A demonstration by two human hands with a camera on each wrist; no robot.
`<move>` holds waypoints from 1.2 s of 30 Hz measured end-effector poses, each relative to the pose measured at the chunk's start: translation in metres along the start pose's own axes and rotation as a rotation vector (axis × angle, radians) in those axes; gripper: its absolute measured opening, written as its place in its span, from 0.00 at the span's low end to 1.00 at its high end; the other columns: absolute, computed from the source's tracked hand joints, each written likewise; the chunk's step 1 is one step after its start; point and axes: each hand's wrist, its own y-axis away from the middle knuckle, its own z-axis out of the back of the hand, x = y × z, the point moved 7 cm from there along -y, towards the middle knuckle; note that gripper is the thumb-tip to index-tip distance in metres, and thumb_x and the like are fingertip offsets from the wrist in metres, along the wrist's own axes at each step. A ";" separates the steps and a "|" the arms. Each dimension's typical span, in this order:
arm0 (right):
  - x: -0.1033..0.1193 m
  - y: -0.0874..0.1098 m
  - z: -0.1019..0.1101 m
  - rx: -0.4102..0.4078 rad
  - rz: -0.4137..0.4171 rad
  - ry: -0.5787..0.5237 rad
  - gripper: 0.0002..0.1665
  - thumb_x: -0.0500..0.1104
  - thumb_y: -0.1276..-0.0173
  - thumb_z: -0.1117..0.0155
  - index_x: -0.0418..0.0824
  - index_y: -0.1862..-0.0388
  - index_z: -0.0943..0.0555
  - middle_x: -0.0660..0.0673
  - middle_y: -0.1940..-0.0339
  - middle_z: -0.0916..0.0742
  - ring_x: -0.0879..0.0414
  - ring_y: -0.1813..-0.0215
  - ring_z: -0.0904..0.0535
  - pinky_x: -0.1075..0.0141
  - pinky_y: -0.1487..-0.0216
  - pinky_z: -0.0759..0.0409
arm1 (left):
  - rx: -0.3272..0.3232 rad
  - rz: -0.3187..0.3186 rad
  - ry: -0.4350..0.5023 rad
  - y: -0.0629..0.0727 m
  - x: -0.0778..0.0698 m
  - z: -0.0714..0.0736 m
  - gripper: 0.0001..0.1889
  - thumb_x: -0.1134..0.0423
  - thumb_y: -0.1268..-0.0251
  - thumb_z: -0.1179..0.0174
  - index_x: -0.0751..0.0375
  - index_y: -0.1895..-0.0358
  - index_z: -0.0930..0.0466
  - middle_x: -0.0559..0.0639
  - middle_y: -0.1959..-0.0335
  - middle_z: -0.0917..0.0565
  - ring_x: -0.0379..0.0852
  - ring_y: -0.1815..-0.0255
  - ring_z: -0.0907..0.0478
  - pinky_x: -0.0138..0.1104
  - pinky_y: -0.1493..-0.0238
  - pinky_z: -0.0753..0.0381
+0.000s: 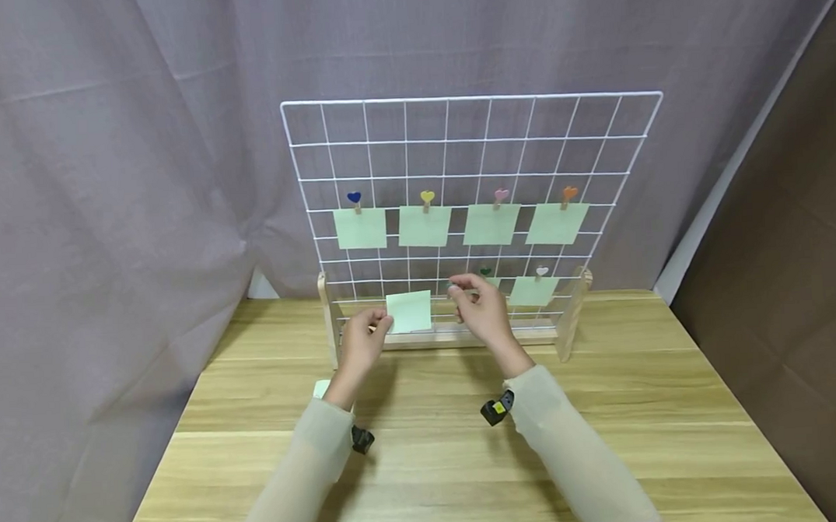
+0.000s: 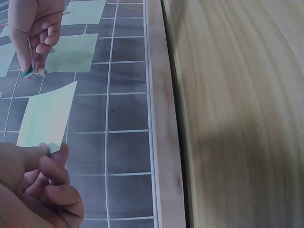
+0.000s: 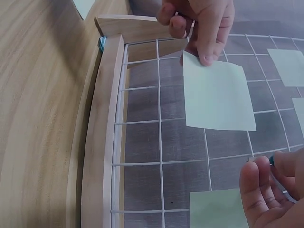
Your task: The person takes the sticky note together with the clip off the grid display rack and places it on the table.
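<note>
My left hand (image 1: 364, 341) pinches a pale green paper note (image 1: 409, 312) by its left edge, in front of the lower part of a white wire grid (image 1: 470, 97). To the right of that note, my right hand (image 1: 485, 312) holds a small clothespin (image 2: 34, 73) with a teal end between thumb and fingertips. The clothespin and the note are apart. Behind my right hand, a note under a dark green heart clip (image 1: 486, 271) is partly hidden. Beside it hangs another note (image 1: 534, 291) under a white heart clip (image 1: 541, 271).
Higher on the grid hangs a row of several notes under heart clips: dark blue (image 1: 354, 197), yellow (image 1: 427, 197), pink (image 1: 501, 194) and orange (image 1: 570, 193). Wooden feet (image 1: 572, 320) hold the grid on the wooden table (image 1: 441, 478). Paper (image 1: 321, 387) lies by my left wrist.
</note>
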 end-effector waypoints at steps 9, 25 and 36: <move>-0.006 0.004 0.002 -0.006 -0.006 0.032 0.14 0.37 0.21 0.37 0.33 0.42 0.16 0.34 0.55 0.13 0.52 0.73 0.17 0.62 0.72 0.14 | 0.023 0.000 0.026 0.007 0.001 -0.003 0.08 0.67 0.25 0.36 0.69 0.56 0.12 0.58 0.63 0.11 0.45 0.69 0.20 0.34 0.67 0.20; -0.028 0.016 0.013 -0.029 -0.046 -0.006 0.15 0.36 0.20 0.38 0.31 0.41 0.17 0.31 0.58 0.14 0.57 0.76 0.20 0.69 0.74 0.17 | -0.007 0.011 0.030 0.019 0.007 -0.003 0.07 0.69 0.27 0.35 0.70 0.57 0.11 0.59 0.64 0.11 0.46 0.68 0.19 0.33 0.66 0.20; -0.041 0.022 0.032 -0.063 -0.071 -0.008 0.16 0.37 0.20 0.38 0.29 0.40 0.17 0.28 0.54 0.14 0.56 0.75 0.19 0.69 0.73 0.17 | -0.018 0.024 0.064 0.022 0.018 0.003 0.06 0.70 0.27 0.35 0.71 0.58 0.12 0.57 0.67 0.13 0.43 0.69 0.22 0.32 0.65 0.21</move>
